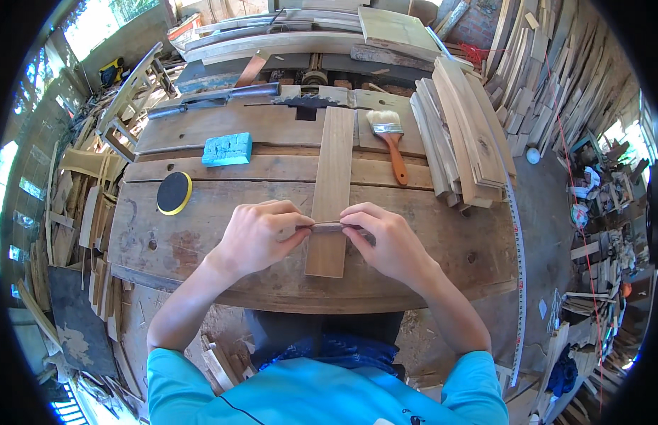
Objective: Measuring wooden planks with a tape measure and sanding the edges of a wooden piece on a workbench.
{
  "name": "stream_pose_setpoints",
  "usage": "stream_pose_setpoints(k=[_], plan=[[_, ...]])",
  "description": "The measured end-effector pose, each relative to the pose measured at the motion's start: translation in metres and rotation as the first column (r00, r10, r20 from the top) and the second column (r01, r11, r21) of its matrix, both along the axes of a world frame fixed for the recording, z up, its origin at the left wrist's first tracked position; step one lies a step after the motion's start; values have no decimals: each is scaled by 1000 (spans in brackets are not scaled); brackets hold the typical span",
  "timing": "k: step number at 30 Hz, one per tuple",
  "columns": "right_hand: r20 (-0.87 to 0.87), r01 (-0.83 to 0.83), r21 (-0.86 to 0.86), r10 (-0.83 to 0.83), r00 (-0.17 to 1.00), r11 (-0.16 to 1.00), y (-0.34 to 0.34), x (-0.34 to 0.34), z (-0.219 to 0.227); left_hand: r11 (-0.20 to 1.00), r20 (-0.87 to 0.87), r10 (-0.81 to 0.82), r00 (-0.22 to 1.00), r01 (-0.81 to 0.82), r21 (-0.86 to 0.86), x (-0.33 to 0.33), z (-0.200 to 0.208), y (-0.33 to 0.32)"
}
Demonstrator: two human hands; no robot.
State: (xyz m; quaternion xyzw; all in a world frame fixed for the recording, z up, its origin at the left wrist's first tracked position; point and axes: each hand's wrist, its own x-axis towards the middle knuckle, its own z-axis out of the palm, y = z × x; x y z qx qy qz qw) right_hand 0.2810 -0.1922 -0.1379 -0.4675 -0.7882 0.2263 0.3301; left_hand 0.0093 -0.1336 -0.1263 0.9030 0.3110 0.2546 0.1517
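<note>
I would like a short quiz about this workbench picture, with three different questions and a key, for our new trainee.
1. True or false: the black disc with the yellow rim lies farther left than the blue block.
2. Which lies right of the long board? A) blue block B) brush C) black disc
3. What do the left hand and right hand hold between them?

Key: 1. True. 2. B. 3. A small flat piece.

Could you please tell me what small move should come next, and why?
Probably settle the thin, narrow brownish strip flat on the long pale wooden board: the left hand and right hand pinch its opposite ends over that board; contact is unclear.
</note>
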Motion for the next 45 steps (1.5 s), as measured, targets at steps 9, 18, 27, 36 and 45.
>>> stream_pose_setpoints(k=[9,18,27,36,45], plan=[[-43,11,20,-10,999,1000,-11,9,-6,992,-227,-129,965,129,-12,2,2,-43],[38,-53,28,52,998,998,-8,17,4,996,-252,-85,964,90,9,14,-15,-26],[24,-46,-68,48,999,997,0,18,7,996,-248,-47,968,66,67,16,-20,-9],[16,-9,-86,11,1000,996,11,20,8,995,-224,-45,974,62,71,22,-23,6],[89,16,38,-20,996,999,6,17,5,996,-186,-12,983,27,80,23,-16,0]])
